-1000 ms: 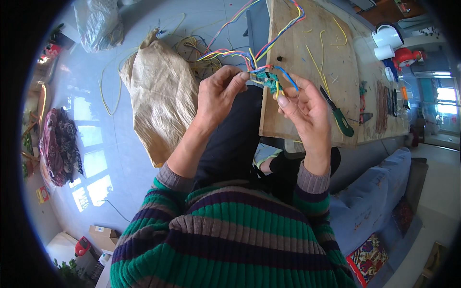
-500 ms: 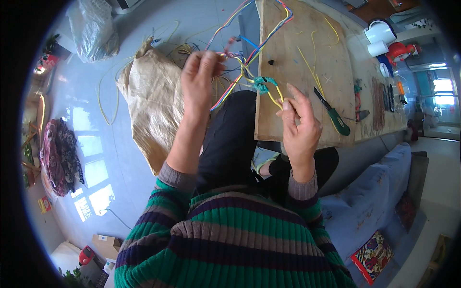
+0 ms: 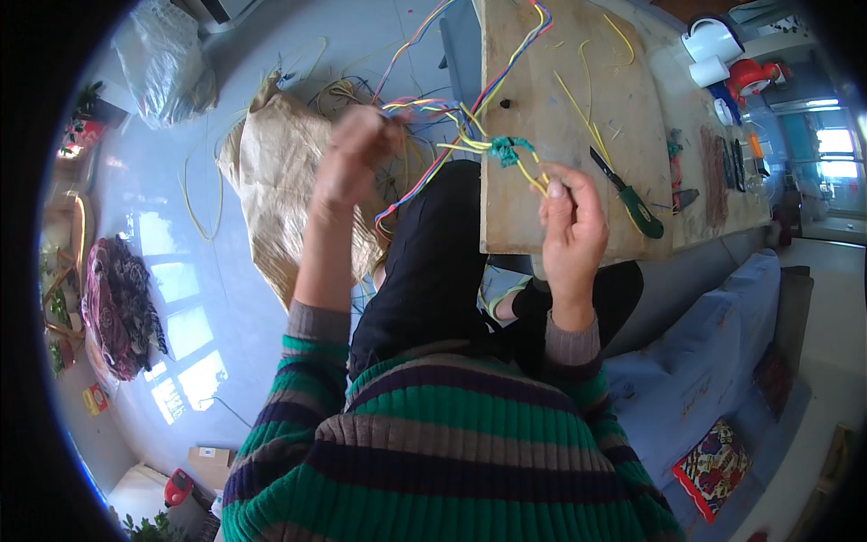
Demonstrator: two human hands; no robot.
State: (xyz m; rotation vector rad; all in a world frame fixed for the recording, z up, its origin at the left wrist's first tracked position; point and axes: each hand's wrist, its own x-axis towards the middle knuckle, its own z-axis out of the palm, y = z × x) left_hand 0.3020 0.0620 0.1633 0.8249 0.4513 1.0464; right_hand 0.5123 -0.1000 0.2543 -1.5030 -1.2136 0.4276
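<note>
My left hand (image 3: 355,154) is closed and partly smeared by motion. Its fingers grip a bundle of thin coloured wires (image 3: 432,107) in yellow, red, blue and white. More of these wires loop up past the table's left edge and down by my knee. My right hand (image 3: 571,212) pinches yellow wire (image 3: 533,177) between thumb and fingers. This yellow wire meets a teal-green wrapped part (image 3: 508,152), where it crosses the coloured bundle between my hands, above the table's left edge.
On the wooden table (image 3: 551,99) lie a green-handled knife (image 3: 635,203) with its blade out and some yellow wire scraps (image 3: 578,104). A white mug (image 3: 713,41) stands at the far right. Left of my leg is a tan sack (image 3: 280,172); a plastic bag (image 3: 167,68) lies beyond.
My left hand has pulled a little left and down, drawing the coloured wires out more level. My right hand has shifted slightly right, still pinching the yellow wire.
</note>
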